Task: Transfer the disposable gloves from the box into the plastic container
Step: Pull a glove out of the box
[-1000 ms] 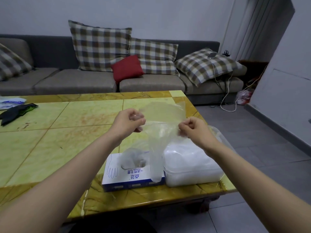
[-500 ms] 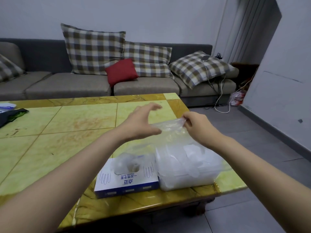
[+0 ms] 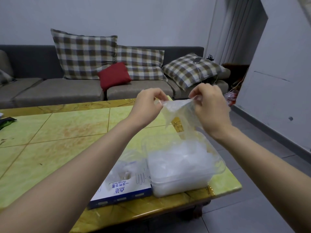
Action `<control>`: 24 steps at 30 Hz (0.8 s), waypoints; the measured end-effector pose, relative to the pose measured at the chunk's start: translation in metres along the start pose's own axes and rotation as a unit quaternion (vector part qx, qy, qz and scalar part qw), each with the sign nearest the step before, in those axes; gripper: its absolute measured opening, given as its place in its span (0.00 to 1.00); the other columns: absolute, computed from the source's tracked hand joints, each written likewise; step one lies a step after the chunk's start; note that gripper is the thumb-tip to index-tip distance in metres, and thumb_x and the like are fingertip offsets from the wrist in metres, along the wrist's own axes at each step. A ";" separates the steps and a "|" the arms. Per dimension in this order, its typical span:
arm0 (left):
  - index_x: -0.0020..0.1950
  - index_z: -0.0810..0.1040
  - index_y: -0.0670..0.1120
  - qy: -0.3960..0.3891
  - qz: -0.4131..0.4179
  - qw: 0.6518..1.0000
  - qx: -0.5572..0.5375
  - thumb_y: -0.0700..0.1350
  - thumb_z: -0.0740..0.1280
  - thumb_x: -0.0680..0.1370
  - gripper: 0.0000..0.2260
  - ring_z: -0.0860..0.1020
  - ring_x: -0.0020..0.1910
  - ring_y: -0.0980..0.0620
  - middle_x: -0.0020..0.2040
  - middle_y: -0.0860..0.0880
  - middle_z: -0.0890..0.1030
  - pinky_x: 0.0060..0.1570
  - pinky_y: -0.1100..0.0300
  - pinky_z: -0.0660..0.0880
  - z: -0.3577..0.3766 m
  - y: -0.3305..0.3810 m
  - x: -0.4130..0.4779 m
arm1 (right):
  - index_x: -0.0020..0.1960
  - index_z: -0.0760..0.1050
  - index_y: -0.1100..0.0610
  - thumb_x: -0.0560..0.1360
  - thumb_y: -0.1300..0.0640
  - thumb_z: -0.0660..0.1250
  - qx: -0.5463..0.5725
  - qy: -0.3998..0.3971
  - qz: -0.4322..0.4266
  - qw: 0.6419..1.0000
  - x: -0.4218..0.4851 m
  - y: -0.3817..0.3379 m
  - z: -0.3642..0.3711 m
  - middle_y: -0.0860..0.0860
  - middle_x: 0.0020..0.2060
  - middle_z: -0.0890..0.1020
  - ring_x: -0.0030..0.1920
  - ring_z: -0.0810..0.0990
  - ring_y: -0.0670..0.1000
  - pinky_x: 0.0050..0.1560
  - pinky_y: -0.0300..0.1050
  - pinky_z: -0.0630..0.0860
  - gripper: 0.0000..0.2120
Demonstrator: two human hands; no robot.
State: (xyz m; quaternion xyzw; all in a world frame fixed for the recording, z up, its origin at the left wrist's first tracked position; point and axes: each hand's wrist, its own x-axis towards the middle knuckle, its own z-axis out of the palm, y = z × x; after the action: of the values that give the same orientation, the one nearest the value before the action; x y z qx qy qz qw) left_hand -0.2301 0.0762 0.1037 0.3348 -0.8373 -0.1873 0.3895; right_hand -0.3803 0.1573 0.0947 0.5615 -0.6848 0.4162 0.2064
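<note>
A thin clear disposable glove [image 3: 178, 113] is stretched between my two hands above the table's right end. My left hand [image 3: 148, 106] pinches its left edge, and my right hand [image 3: 210, 106] pinches its right edge. The glove's lower part hangs down toward the clear plastic container [image 3: 217, 172], which sits near the table's front right corner and holds a pile of clear gloves [image 3: 178, 162]. To its left lies the white and blue glove box [image 3: 124, 189], with a clear glove [image 3: 125, 165] sticking out of its top opening.
The yellow-green marble table [image 3: 58, 132] stretches to the left, with a dark object [image 3: 5, 121] at its far left edge. Behind it stands a grey sofa [image 3: 50, 91] with checked cushions and a red one [image 3: 114, 76]. Grey tiled floor [image 3: 262, 207] lies to the right.
My left hand, open half a second ago, now pinches the glove's left edge. Both hands have lifted and spread the glove above the container.
</note>
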 end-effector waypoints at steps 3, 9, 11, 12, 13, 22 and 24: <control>0.40 0.77 0.48 0.016 0.026 1.000 -0.007 0.32 0.63 0.72 0.10 0.72 0.47 0.53 0.42 0.54 0.75 0.47 0.63 0.65 0.002 -0.003 -0.006 | 0.44 0.75 0.59 0.70 0.74 0.61 -0.019 0.045 -0.074 0.996 -0.008 0.000 -0.005 0.50 0.39 0.77 0.43 0.70 0.50 0.42 0.41 0.64 0.12; 0.37 0.75 0.52 -0.100 0.002 0.994 0.050 0.37 0.68 0.73 0.10 0.71 0.49 0.51 0.42 0.55 0.72 0.48 0.59 0.66 0.030 -0.050 -0.042 | 0.45 0.75 0.59 0.67 0.76 0.64 -0.036 -0.148 -0.122 0.981 -0.068 0.022 0.012 0.52 0.42 0.77 0.41 0.75 0.54 0.31 0.46 0.70 0.15; 0.38 0.77 0.52 -0.161 -0.002 0.982 0.100 0.39 0.67 0.74 0.08 0.70 0.54 0.49 0.47 0.51 0.74 0.55 0.55 0.67 0.039 -0.060 -0.053 | 0.51 0.75 0.56 0.73 0.70 0.63 -0.036 -0.271 -0.072 0.959 -0.084 0.028 0.019 0.50 0.48 0.76 0.47 0.76 0.52 0.41 0.48 0.74 0.12; 0.40 0.78 0.51 -0.193 0.000 0.973 0.127 0.40 0.66 0.75 0.07 0.69 0.55 0.49 0.49 0.50 0.74 0.56 0.55 0.65 0.043 -0.063 -0.057 | 0.54 0.75 0.55 0.76 0.66 0.63 -0.037 -0.327 -0.043 0.943 -0.089 0.032 0.022 0.49 0.51 0.76 0.50 0.75 0.50 0.46 0.46 0.74 0.10; 0.42 0.79 0.51 -0.221 0.003 0.963 0.155 0.40 0.65 0.75 0.06 0.68 0.57 0.49 0.52 0.50 0.74 0.56 0.56 0.64 0.047 -0.065 -0.061 | 0.56 0.74 0.54 0.77 0.62 0.63 -0.032 -0.377 -0.016 0.926 -0.092 0.035 0.024 0.48 0.53 0.76 0.52 0.75 0.48 0.48 0.42 0.72 0.09; 0.54 0.77 0.48 -0.245 0.053 0.914 0.318 0.34 0.56 0.76 0.15 0.69 0.57 0.48 0.55 0.48 0.74 0.47 0.61 0.59 0.059 -0.053 -0.060 | 0.57 0.75 0.51 0.78 0.55 0.65 0.044 -0.334 0.031 0.941 -0.076 0.039 0.036 0.44 0.50 0.80 0.52 0.77 0.45 0.52 0.44 0.75 0.09; 0.57 0.73 0.46 -0.222 0.055 0.931 0.285 0.38 0.57 0.78 0.11 0.69 0.57 0.47 0.56 0.47 0.73 0.45 0.61 0.60 0.067 -0.047 -0.060 | 0.62 0.73 0.50 0.76 0.54 0.67 0.009 -0.372 0.000 0.928 -0.074 0.045 0.040 0.43 0.57 0.78 0.59 0.74 0.45 0.59 0.44 0.72 0.14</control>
State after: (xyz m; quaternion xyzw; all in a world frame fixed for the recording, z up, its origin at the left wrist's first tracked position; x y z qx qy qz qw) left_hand -0.2341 0.0888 0.0033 0.3347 -0.9378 0.0114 0.0913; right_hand -0.3945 0.1703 0.0010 0.6776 -0.7089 0.1835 -0.0678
